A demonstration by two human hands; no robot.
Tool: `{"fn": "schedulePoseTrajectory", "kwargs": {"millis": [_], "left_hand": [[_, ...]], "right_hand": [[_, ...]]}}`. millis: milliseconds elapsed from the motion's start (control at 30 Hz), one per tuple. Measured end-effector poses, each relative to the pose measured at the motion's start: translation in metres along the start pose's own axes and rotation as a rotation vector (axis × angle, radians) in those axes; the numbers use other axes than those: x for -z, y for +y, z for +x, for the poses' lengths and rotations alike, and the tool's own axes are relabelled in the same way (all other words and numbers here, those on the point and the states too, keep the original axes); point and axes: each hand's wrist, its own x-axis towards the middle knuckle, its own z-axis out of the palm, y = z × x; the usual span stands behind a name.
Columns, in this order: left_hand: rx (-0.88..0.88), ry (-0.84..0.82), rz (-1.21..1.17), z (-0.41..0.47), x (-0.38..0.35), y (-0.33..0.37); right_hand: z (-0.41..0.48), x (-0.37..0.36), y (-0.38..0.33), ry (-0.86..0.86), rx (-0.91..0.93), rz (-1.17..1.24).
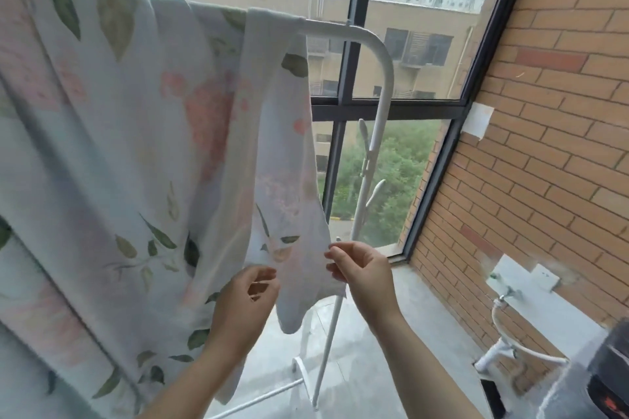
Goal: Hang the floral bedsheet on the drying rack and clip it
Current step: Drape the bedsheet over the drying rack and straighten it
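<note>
Head view looks at a sheet (136,129), pale with pink flowers and green leaves, draped over the top bar of a white rack (386,78). The cloth fills the left half of the picture and hangs in long folds, bunched at the bar's right end just before the tube bends down into the upright. Its right edge falls free, ending in a loose corner near the middle of the picture.

Left hand (248,296) reaches up from below with curled fingers and seems to pinch a fold of the sheet between thumb and fingertips, though blur makes the contact hard to read. Right hand (360,269), just to its right, pinches the sheet's right edge between thumb and forefinger, its other fingers bent in. Both hands are low on the hanging cloth, close together but apart.

Beyond the rack stands a dark-framed window (343,105) with buildings and trees outside. A brick wall (561,112) runs down the right side, with a white hose (510,340) low against it. The rack's feet rest on a grey floor (374,367).
</note>
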Motion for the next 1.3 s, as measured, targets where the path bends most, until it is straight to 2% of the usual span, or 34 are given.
{"fn": "schedulePoseTrajectory", "kwargs": {"millis": [167,267,400,500,600,667,767,900,1000,1100,1167,1233,1300], "left_hand": [[0.071,0.255,0.037,0.024,-0.018,0.007],[0.092,0.476,0.046,0.027,-0.037,0.016],[0.128,0.776,0.240,0.026,-0.050,0.020],[0.148,0.914,0.328,0.018,-0.052,0.016],[0.016,1.042,0.404,0.016,-0.053,0.028],[-0.124,1.043,0.523,0.023,-0.051,0.044],[-0.076,1.043,0.627,0.044,-0.043,0.051],[0.110,1.129,0.558,0.058,-0.030,0.047],[0.015,1.150,0.519,0.050,-0.025,0.040],[-0.075,1.131,0.466,0.039,-0.024,0.038],[-0.104,1.104,0.461,0.034,-0.024,0.039],[-0.081,1.076,0.501,0.031,-0.023,0.037],[-0.013,1.058,0.509,0.028,-0.024,0.031]], "right_hand": [[0.071,-0.009,0.008,-0.211,0.076,-0.018],[0.105,-0.011,0.006,-0.343,0.183,-0.081],[0.135,-0.013,-0.005,-0.401,0.325,-0.132],[0.147,-0.015,-0.011,-0.441,0.327,-0.100],[0.155,-0.021,-0.015,-0.536,0.317,-0.052],[0.162,-0.026,-0.018,-0.593,0.301,-0.022],[0.165,-0.031,-0.031,-0.599,0.341,-0.020],[0.162,-0.028,-0.043,-0.662,0.357,0.066],[0.165,-0.025,-0.056,-0.766,0.365,0.154],[0.172,-0.029,-0.073,-0.833,0.265,0.290],[0.175,-0.037,-0.081,-0.777,0.327,0.265],[0.177,-0.046,-0.087,-0.630,0.539,0.106],[0.176,-0.052,-0.091,-0.514,0.651,0.010]]}}
